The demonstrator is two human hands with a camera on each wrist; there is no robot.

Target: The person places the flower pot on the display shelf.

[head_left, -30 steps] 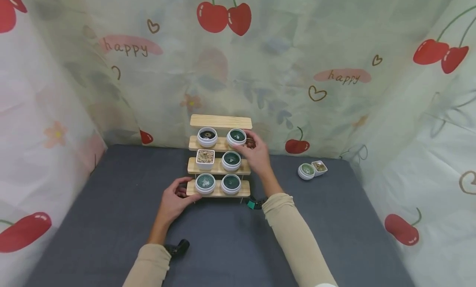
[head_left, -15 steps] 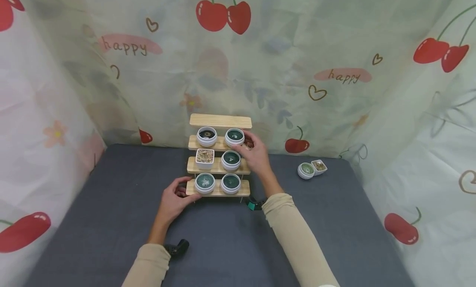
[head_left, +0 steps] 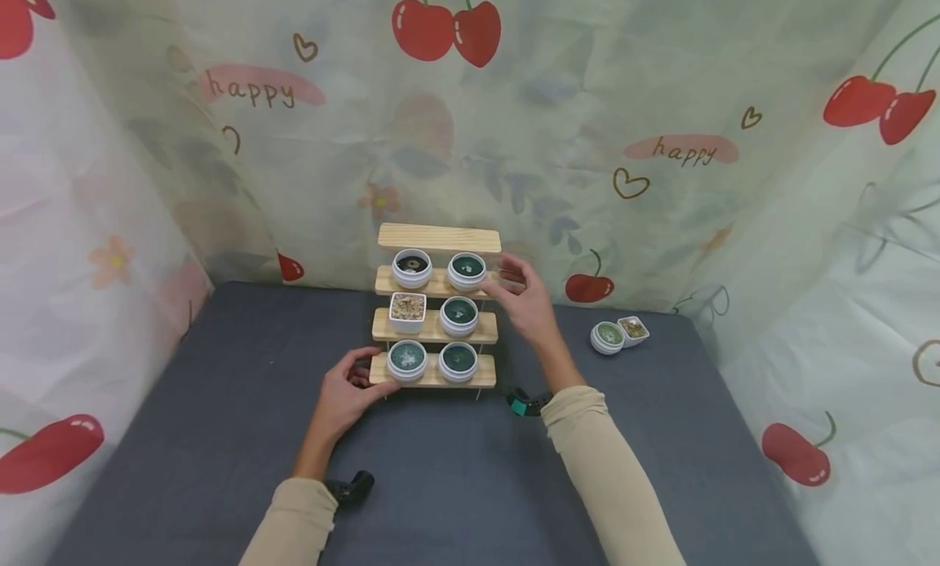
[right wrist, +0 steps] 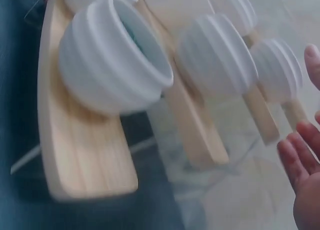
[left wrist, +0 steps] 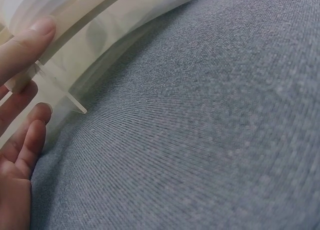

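Right hand (head_left: 525, 303) beside white bowls (head_left: 467, 271) (blurry in wrist view)

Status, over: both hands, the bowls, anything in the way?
Left hand grips lowest board by left end. Right hand empty beside topmost right bowl. Bowl upright on third board up. No obstruction visible.

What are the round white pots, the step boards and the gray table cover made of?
Round white pots: perhaps ceramic, since they look smooth and softly ridged, but plastic could look similar.
Step boards: seemingly wood, smooth and pale, with faint grain lines.
Gray table cover: most likely woven cloth, dull, with fine thread-like ribs.
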